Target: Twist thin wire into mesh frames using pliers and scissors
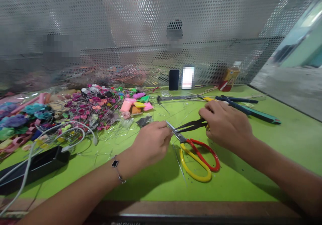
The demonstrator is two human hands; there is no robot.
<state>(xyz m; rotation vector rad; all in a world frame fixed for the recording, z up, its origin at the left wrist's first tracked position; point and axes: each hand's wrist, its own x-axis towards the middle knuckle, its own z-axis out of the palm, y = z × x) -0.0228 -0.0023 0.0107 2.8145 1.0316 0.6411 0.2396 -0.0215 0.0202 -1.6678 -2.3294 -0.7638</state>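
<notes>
Right hand (227, 122) grips one pair of pliers (192, 125), handles mostly hidden, by the blades of one pair of scissors (183, 139); left hand (153, 139) bunches beside the scissors' tip, holding what I cannot tell; two phones (174, 80), one blurred, stand beyond the scissors.

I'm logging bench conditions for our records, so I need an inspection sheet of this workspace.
Surface: green tabletop, largely covered at left.
Job's things: dark-nosed pliers; red-and-yellow scissors lying between the hands.
Clutter: heap of colourful pieces at left; teal-and-black tool at right.
Hands: left hand pinched near the pliers' tips, contents unclear; right hand gripping the pliers.
Cables: white cable looped at left, crossing a black tray.
Surroundings: perforated metal screen behind; dark phone and bottle before it.
</notes>
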